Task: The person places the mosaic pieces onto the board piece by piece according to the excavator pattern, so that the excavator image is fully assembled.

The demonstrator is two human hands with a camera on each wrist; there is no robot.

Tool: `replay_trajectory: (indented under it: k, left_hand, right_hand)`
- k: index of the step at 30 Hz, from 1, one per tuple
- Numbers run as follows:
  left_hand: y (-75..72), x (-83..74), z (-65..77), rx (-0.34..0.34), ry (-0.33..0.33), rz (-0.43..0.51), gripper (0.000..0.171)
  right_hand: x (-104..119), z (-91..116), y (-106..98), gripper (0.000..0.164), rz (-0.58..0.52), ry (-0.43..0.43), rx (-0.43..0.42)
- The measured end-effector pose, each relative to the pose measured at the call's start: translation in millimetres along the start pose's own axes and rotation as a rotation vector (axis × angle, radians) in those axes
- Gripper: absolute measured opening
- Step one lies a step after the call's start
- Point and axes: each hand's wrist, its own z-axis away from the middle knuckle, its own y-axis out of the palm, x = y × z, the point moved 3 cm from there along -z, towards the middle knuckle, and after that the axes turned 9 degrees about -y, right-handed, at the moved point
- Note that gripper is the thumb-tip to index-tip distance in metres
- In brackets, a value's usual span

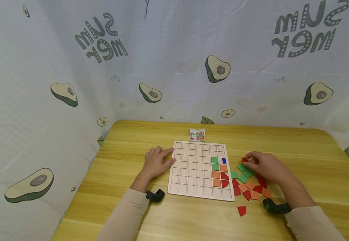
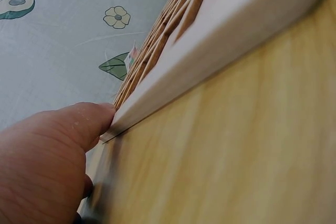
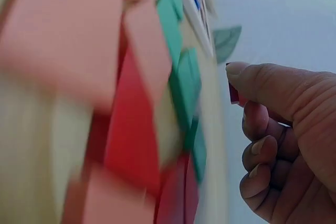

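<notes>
A pale gridded board [image 1: 191,172] lies on the table, several of its right-hand cells filled with green [image 1: 214,160], orange [image 1: 216,182], red [image 1: 224,183] and blue [image 1: 224,161] pieces. At the board's left edge, my left hand [image 1: 155,163] touches the rim with thumb and forefinger, fingers relaxed. Right of the board, my right hand [image 1: 266,165] pinches a small red piece [image 3: 233,93] between thumb and forefinger, mostly covered by them. Under and beside that hand spreads a loose pile of green squares [image 1: 242,178], orange squares [image 1: 255,195] and red pieces [image 1: 247,194].
A small patterned card [image 1: 197,135] stands behind the board's far edge. One red quarter-circle piece [image 1: 241,210] lies apart, nearer the front. A printed curtain [image 1: 180,83] hangs behind the wooden table [image 1: 192,221]. Each wrist wears a black device [image 1: 155,195].
</notes>
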Motion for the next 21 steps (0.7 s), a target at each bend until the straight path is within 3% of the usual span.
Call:
replay_trajectory:
  k: [9, 15, 21]
  left_hand:
    - [0.9, 0.9, -1.4, -0.002, 0.000, -0.004, 0.050]
    - [0.8, 1.3, -1.8, 0.003, -0.005, -0.006, 0.050]
    - [-0.8, 1.0, -0.7, 0.005, 0.000, -0.009, 0.050]
  right_hand:
    - [36, -33, 10, 0.032, -0.016, -0.082, 0.020]
    - [48, -54, 21, 0.032, -0.074, -0.086, 0.068]
    - [58, -69, 28, 0.030, -0.049, -0.121, 0.084]
